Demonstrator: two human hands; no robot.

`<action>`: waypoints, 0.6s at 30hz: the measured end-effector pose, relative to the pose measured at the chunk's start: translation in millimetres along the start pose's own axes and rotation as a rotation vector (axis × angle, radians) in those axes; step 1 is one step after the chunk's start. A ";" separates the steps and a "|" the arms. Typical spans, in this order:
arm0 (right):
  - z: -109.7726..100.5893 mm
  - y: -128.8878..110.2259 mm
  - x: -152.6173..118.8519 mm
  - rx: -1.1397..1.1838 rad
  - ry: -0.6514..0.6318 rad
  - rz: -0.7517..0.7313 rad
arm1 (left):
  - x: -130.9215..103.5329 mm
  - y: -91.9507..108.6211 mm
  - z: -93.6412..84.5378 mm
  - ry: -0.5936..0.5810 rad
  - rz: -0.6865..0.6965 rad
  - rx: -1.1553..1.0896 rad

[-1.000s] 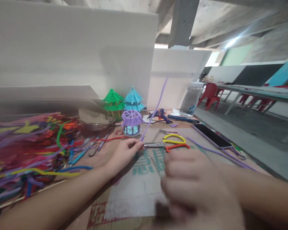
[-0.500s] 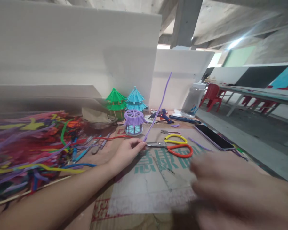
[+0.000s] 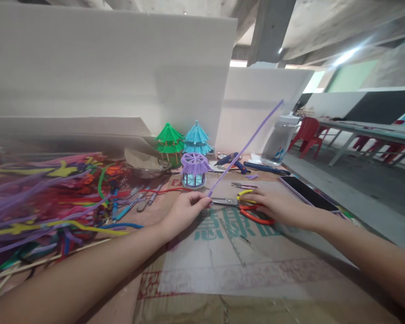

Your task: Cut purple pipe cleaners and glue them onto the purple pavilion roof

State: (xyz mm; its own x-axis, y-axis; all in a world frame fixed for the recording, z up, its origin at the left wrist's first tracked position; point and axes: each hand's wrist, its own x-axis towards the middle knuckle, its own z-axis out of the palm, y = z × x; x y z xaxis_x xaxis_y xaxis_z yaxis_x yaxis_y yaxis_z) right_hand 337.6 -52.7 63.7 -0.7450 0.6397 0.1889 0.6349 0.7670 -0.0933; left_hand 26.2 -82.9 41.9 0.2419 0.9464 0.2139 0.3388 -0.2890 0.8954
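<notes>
My left hand pinches the lower end of a long purple pipe cleaner, which slants up to the right. Beside those fingertips lie the blade tips of the scissors, flat on the sheet. My right hand rests over the yellow and red handles, its fingers bent onto them; whether they grip is hard to tell. Just behind stands a small purple pavilion with a spoked top, in front of a green one and a blue one.
Coloured pipe cleaners are heaped at the left beside a bowl. A clear ruler lies on the sheet. Toward the right are a phone, a bottle and a glue gun.
My right hand has moved from the lower right onto the scissor handles. The purple pipe cleaner now leans further right. The view has shifted slightly.
</notes>
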 end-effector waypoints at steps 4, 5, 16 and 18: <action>5.5 -0.9 3.3 -0.013 -0.073 0.096 | -0.4 3.1 -0.5 -0.008 -0.015 -0.023; 7.0 0.0 2.0 0.002 -0.069 0.119 | -0.4 3.6 -0.6 -0.008 -0.012 -0.031; -8.2 13.0 -11.8 0.185 0.035 0.203 | 0.8 0.8 -2.5 0.046 -0.014 -0.107; -9.7 13.7 -13.4 0.193 -0.050 0.245 | 1.8 -0.2 -2.4 0.054 -0.029 -0.127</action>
State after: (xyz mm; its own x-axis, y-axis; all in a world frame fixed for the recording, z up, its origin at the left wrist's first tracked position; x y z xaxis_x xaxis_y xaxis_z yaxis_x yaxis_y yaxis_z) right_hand 358.2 -51.2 69.4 -0.5872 0.8044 0.0903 0.7496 0.5824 -0.3144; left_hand 24.4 -80.8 43.0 0.1835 0.9615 0.2044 0.2266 -0.2437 0.9430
